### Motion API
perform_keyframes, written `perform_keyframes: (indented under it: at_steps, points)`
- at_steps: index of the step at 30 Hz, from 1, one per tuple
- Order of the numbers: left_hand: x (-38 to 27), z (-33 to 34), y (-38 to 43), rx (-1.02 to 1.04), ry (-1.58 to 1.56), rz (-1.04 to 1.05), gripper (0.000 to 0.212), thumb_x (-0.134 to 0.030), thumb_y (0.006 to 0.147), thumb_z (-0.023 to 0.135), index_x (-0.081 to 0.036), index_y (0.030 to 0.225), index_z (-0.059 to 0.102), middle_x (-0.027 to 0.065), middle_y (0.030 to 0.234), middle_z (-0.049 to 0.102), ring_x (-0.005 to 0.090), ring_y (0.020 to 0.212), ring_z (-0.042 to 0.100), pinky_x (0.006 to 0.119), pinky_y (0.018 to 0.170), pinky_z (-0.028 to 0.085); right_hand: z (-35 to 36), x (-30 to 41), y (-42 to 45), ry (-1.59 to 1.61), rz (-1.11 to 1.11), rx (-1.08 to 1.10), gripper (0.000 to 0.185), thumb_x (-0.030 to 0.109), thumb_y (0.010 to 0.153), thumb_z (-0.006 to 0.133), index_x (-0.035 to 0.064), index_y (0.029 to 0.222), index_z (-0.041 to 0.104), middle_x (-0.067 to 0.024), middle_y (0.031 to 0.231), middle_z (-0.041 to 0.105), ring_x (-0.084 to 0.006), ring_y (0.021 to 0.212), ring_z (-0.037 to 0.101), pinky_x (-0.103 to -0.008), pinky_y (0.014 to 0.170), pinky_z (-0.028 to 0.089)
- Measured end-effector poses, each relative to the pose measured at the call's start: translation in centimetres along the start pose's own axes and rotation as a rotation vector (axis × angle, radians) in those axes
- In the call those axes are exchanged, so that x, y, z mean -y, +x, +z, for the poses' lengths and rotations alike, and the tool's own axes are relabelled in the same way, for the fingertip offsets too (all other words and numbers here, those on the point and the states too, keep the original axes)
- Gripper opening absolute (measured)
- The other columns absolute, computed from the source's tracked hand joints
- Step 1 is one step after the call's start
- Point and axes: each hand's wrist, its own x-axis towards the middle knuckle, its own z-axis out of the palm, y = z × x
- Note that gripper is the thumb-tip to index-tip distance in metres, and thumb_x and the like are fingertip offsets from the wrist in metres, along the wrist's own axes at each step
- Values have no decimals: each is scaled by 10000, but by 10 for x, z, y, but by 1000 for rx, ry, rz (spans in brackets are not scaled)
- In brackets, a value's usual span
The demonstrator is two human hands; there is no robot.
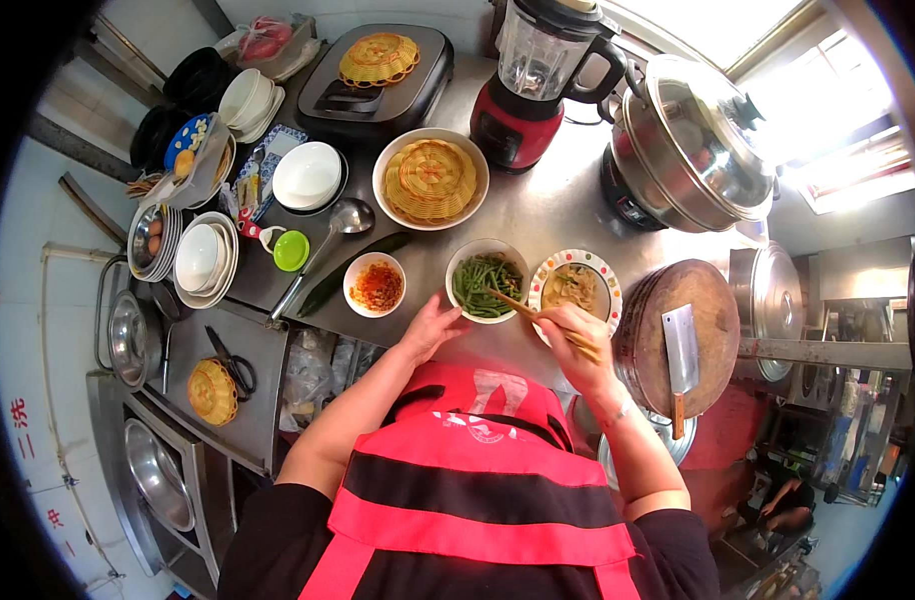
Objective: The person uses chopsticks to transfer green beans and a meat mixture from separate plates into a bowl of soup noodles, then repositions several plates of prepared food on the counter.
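My right hand [581, 341] is closed around a pair of wooden chopsticks [516, 303]. Their tips reach into cut green beans [487, 281] in a white bowl [490, 318]. At the bowl's lower left rim is my left hand [433, 328], its fingers apart; whether they touch the rim I cannot tell. Just right of the beans stands a dotted-rim plate [613, 287] holding pale sliced food [572, 287], partly behind my right hand. A small white bowl [350, 281] of red chili sauce [376, 286] lies to the left.
A cleaver [680, 349] rests on the round wooden chopping block [716, 315] at right. Along the back stand a blender [521, 112], a steamer pot [679, 157] and an electric griddle [420, 97]. A cucumber [345, 274] and a ladle [315, 259] lie left. Far lower right, a person [787, 506] sits.
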Motion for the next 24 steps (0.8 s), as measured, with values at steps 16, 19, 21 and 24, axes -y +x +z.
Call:
perform_keyframes:
  at_steps: [16,19,21,24]
  points:
    - [1,1,-3,-25,-12,7,714,-143,964,569,-60,1493,97,136,1424,397,252,1253,484,437,968,480,21,-9,-5,163,154,-345,114,36,908,583,-21,817,621,-119,725,599,-240,653,569,-321,625,452]
    - [-1,2,-3,-17,-2,7,679,-157,962,576,-61,1481,150,130,1436,378,250,1264,470,431,965,482,28,-12,3,194,107,-321,98,33,904,586,-15,828,624,-118,741,607,-241,668,575,-316,631,453]
    - [-3,3,-4,-6,6,-1,673,-165,961,580,-62,1479,164,129,1442,369,249,1271,463,430,965,482,39,-11,8,177,110,-248,83,53,898,608,-12,849,625,-116,750,610,-234,679,587,-310,639,460]
    - [-6,5,-4,-5,17,-11,692,-174,960,585,-59,1485,150,131,1443,366,248,1271,463,428,965,481,44,-27,-1,236,201,-179,83,61,896,618,-13,861,629,-116,757,616,-219,678,592,-303,640,463]
